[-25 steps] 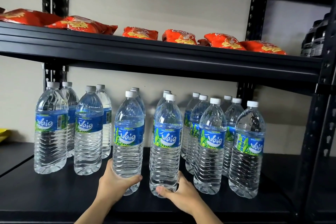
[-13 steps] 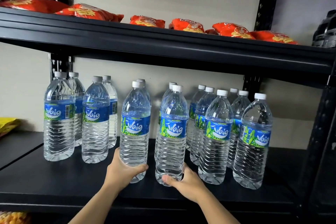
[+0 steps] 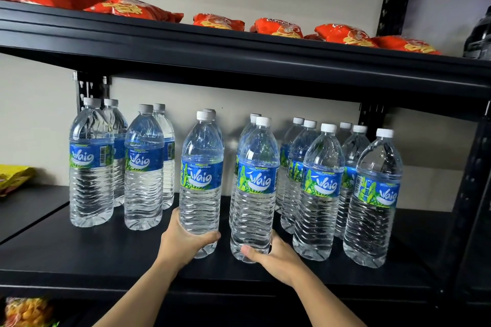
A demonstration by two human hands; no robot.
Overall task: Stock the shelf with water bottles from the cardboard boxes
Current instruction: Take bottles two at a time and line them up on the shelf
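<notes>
Several clear water bottles with blue labels and white caps stand in rows on the black middle shelf [image 3: 79, 252]. My left hand [image 3: 183, 241] grips the base of one upright bottle [image 3: 201, 175] at the front centre. My right hand [image 3: 273, 257] wraps the base of the bottle [image 3: 256, 183] just to its right. Both bottles rest on the shelf, each with another bottle close behind it. No cardboard box is in view.
Red snack bags [image 3: 132, 8] lie along the upper shelf [image 3: 239, 58]. A yellow bag [image 3: 14, 175] sits at the far left, and more snack bags [image 3: 26, 312] show below. Black uprights [image 3: 470, 194] frame the right side. Bare shelf lies front left.
Both hands stay on the same two bottles. The bottles have slid slightly further back on the shelf, and the view has tilted down a little.
</notes>
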